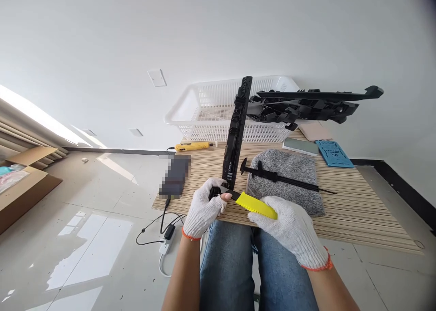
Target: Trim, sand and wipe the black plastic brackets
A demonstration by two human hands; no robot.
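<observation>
My left hand (206,206), in a white knit glove with an orange cuff, is closed around the near end of a long black plastic part (235,136). That part points away from me, its far end up over the basket. My right hand (289,227), gloved the same way, grips the yellow handle of a utility knife (256,205). The blade end is at the near tip of the plastic part, close to my bare left thumb tip; exact contact cannot be made out. Right of the part, black calipers (275,176) lie on a grey cloth (286,199).
A white basket (180,116) stands against the wall, with more black plastic parts (306,106) sticking out rightward. On the striped table (368,206) lie a yellow rotary tool (193,146), a blurred dark device (175,175), a grey-green block (300,145) and a blue card (334,154). Cables and a power strip (165,246) are at left.
</observation>
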